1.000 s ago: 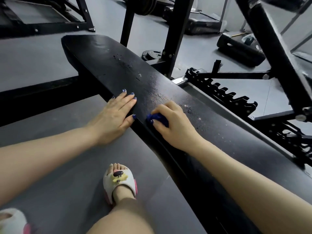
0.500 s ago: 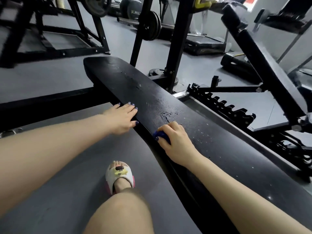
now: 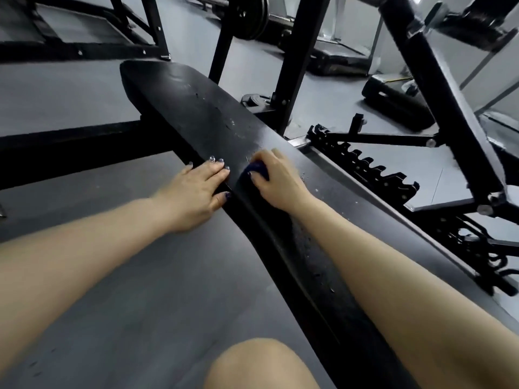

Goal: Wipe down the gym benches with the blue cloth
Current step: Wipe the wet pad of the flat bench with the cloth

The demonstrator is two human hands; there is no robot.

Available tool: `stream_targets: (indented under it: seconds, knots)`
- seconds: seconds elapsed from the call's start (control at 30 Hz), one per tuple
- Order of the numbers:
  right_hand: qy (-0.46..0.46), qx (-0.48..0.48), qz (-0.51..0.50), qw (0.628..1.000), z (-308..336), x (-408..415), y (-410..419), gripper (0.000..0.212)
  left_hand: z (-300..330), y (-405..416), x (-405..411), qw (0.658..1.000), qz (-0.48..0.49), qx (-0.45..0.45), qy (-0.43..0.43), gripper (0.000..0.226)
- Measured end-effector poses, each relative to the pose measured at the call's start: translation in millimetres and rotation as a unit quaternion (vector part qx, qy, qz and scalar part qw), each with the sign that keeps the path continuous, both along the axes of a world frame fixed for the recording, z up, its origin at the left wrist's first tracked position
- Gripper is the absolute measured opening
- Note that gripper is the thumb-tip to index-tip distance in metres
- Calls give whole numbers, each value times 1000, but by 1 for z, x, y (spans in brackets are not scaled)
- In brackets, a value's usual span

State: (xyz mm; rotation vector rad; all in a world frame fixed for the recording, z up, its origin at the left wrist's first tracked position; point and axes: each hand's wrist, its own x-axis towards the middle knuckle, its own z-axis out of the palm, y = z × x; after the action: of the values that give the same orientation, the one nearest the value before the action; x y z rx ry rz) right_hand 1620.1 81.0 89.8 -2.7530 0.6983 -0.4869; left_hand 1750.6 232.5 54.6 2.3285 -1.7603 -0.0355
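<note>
**Cloth bunched under your right hand, mid-bench**

Your right hand (image 3: 276, 182) sits on top of the black gym bench (image 3: 196, 108), about halfway along its padded length. Its grip is closed around the blue cloth (image 3: 257, 170): the fingers curl over the wad, and only a small dark-blue fold shows at the left side of the hand, pressed against the tabletop. The hand is slightly blurred, so the exact lie of each finger is hard to make out.

Your left hand (image 3: 196, 192) is just beside it, to the left, on the near edge of the bench. Its grip is slack and holds nothing: the fingers lie straight and flat on the pad, the thumb against the bench's side. The two hands are close but not touching.

The pad runs from the near right corner away to the far left, and its surface is scuffed, with pale flecks scattered to the right of the cloth and along your right forearm. Your knee (image 3: 261, 366) shows at the near edge, above the grey floor (image 3: 126, 276). To the right stands an adjustable bench frame with a toothed ladder rail (image 3: 373, 169). Far behind, a weight plate (image 3: 247, 16) hangs on a black rack.
</note>
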Motion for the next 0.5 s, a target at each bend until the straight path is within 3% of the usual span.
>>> stream_targets:
  seconds: [0.1, 0.33, 0.5]
  knots:
    - [3, -1, 26, 1000, 2, -1, -3, 24, -1, 3, 1, 1000, -3, -11, -4, 60]
    - [-15, 28, -19, 999, 12, -144, 20, 17, 2, 2, 1, 1000, -3, 12, 4, 63]
    - [0, 4, -57, 998, 8, -100, 7, 15, 7, 7, -17, 997, -71, 14, 0, 77]
